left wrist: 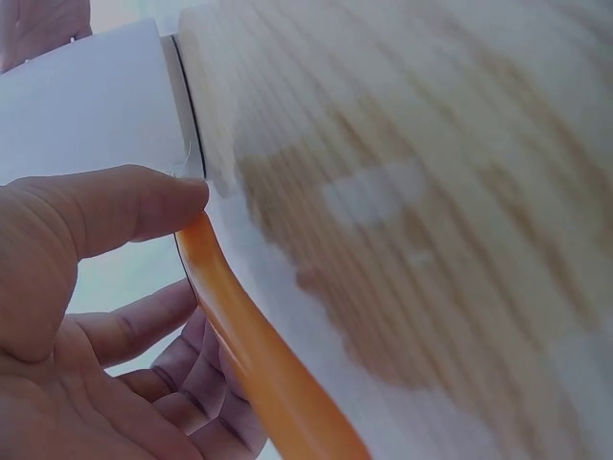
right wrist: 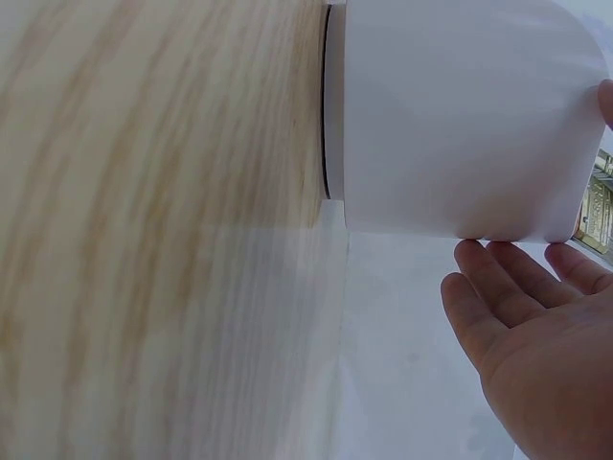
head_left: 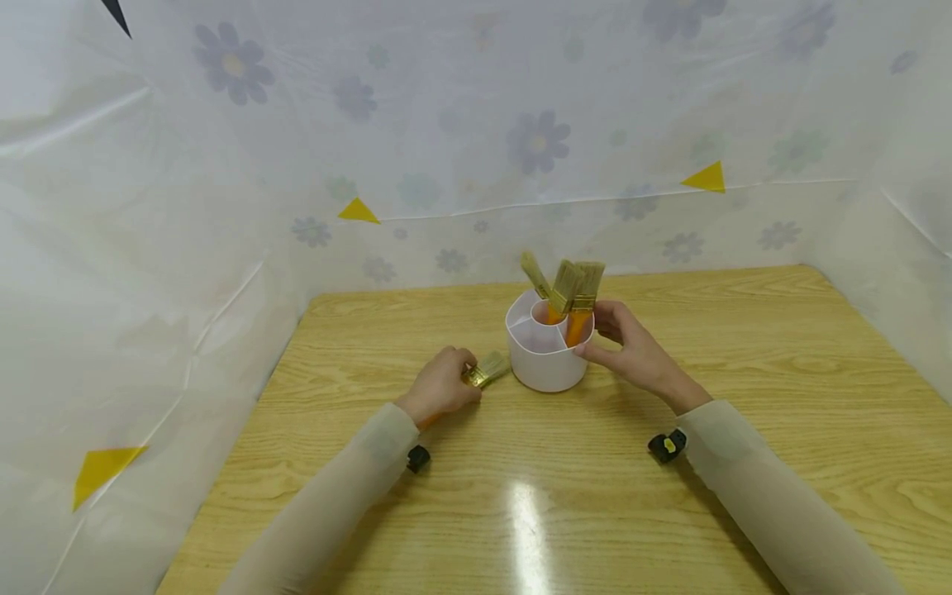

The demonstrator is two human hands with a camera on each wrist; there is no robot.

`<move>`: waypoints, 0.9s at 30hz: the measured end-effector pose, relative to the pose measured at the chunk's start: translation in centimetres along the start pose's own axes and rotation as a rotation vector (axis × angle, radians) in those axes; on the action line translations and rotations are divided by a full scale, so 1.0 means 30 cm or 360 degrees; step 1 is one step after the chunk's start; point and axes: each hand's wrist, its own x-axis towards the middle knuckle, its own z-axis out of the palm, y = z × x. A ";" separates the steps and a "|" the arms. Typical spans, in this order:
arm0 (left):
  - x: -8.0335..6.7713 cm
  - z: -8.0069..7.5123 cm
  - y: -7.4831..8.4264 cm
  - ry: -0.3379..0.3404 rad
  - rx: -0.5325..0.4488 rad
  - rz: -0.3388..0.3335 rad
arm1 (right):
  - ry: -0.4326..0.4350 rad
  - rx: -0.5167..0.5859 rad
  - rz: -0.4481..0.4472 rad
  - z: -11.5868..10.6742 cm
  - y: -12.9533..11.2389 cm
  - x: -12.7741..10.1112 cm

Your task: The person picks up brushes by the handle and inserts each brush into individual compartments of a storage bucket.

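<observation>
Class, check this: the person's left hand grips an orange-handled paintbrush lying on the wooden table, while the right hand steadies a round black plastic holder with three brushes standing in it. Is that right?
Not quite: the round plastic holder is white, not black, as the head view shows. The rest stands: the left hand grips the orange-handled paintbrush on the wooden table, and the right hand steadies the holder with three brushes standing in it.

1. The holder (head_left: 549, 351) stands on the table (head_left: 744, 430), just above the frame's centre.
2. Three brushes (head_left: 573, 302) stand in its rear compartments.
3. The left hand (head_left: 440, 385) lies left of the holder, gripping a brush (head_left: 487, 370) that lies on the table.
4. The right hand (head_left: 632, 351) touches the holder's right side.
</observation>
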 end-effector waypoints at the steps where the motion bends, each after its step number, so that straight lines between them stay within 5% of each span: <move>1: -0.001 -0.002 0.001 0.0003 -0.0011 -0.0001 | -0.0001 0.0002 -0.0001 0.000 0.001 0.000; 23: -0.015 -0.025 0.000 0.0116 -0.0104 0.0001 | -0.0002 -0.0020 -0.0013 0.003 -0.012 -0.003; 27: -0.016 -0.030 0.003 0.0163 -0.0092 -0.0007 | 0.0013 -0.0008 -0.0018 0.001 0.043 0.012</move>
